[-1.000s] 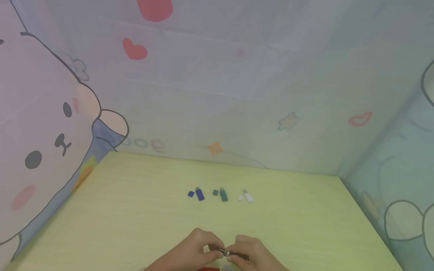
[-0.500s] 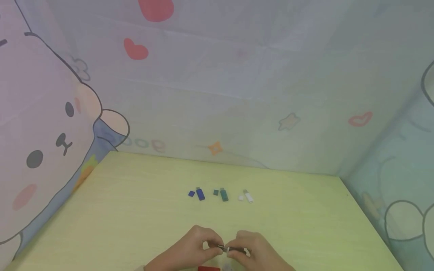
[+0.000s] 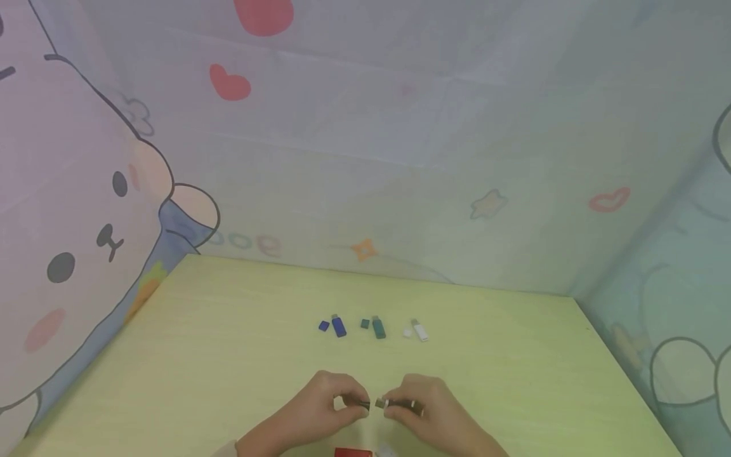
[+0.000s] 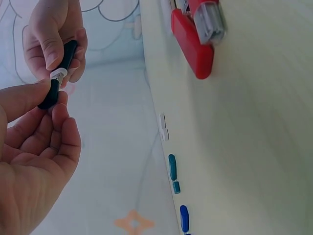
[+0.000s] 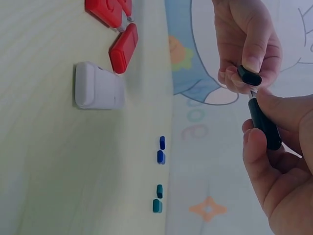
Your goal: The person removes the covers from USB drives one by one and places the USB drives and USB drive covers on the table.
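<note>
My left hand (image 3: pixel 322 406) pinches the small black cap (image 4: pixel 49 95) of a USB flash drive between thumb and fingertips. Facing it, my right hand (image 3: pixel 431 409) grips the black USB flash drive (image 5: pixel 264 125) with thumb and fingers. The drive's metal connector (image 3: pixel 380 403) points at the cap, and the head view shows a narrow gap between the two. A pale collar (image 4: pixel 58 73) rings the base of the connector. Fingers hide part of both pieces. Both hands are held above the table, close to its near side.
Farther back on the table (image 3: pixel 200 355) lie a blue drive (image 3: pixel 339 326), a green drive (image 3: pixel 379 327) and a white drive (image 3: pixel 420 331), each with its cap beside it. Red pieces (image 5: pixel 124 48) and a white case (image 5: pixel 98 87) lie near the front edge.
The cap and the drive's connector have come apart, leaving a gap. Both hands have moved slightly up and away from the near edge in the head view.
</note>
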`<state>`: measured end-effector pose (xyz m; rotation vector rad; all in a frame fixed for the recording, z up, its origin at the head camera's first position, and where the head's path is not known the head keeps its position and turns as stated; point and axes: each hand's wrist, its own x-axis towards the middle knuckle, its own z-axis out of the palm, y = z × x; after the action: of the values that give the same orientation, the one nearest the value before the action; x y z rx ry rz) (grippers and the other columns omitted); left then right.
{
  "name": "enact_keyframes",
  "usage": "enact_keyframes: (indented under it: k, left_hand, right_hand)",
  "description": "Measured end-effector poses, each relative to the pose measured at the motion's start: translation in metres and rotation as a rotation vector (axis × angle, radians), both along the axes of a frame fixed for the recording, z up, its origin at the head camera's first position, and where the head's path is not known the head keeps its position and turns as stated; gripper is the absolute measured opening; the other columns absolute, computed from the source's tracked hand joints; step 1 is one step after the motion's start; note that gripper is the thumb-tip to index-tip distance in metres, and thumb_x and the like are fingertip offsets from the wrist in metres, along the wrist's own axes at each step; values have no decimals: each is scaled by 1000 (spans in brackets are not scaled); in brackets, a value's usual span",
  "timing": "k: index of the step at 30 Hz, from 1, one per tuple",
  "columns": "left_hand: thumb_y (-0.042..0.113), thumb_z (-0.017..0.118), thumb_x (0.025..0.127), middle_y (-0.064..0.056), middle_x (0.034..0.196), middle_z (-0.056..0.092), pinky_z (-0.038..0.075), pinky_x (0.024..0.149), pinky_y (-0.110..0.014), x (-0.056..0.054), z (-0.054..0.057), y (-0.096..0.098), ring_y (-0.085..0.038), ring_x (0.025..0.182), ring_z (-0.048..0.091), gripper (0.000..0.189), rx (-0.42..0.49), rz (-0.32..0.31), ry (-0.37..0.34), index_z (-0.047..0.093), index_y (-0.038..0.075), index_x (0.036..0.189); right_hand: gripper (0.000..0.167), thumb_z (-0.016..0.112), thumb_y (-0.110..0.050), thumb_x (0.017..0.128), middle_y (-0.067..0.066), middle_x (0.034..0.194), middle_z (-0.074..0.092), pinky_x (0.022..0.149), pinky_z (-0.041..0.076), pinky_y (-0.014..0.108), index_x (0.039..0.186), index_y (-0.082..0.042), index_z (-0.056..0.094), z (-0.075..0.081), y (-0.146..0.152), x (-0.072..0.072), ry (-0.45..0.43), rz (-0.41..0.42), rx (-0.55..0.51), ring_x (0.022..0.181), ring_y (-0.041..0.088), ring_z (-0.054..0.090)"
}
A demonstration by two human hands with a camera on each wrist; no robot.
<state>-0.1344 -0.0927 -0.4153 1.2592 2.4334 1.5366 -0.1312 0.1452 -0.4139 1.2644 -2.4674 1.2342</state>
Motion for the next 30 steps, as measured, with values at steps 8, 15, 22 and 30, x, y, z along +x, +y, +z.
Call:
enact_keyframes:
  k: [8, 15, 22, 30]
  left_hand:
    - [5, 69, 87, -1, 85, 72, 53, 73, -22, -6, 0, -5, 2, 79, 61, 5, -6, 30, -21, 71, 5, 91]
    - [5, 69, 86, 3, 83, 71, 52, 72, -23, -10, 4, -8, 2, 78, 60, 5, -21, 74, -27, 71, 7, 90]
    - [6, 70, 86, 2, 83, 71, 52, 71, -24, -17, 7, -10, 0, 77, 60, 4, -32, 106, -1, 71, 8, 90]
    - [6, 69, 86, 3, 83, 70, 51, 71, -23, -26, 11, -13, 0, 76, 59, 5, -49, 144, -10, 72, 8, 90]
  right_hand:
    - [11, 69, -18, 88, -8, 81, 65, 59, 52, 20, 97, -13, 75, 6, -4, -6, -80, -94, 12, 74, -2, 57]
    - [11, 71, -19, 87, -9, 81, 64, 58, 50, 20, 95, -14, 75, 6, -8, -15, -81, -155, 31, 75, -1, 57]
    - [11, 71, -18, 87, -7, 83, 65, 59, 51, 21, 96, -14, 75, 7, -14, -24, -93, -162, 11, 77, 1, 58]
    - [12, 70, -18, 88, -4, 86, 65, 61, 52, 21, 97, -12, 74, 9, -21, -32, -149, -190, 15, 78, 3, 60]
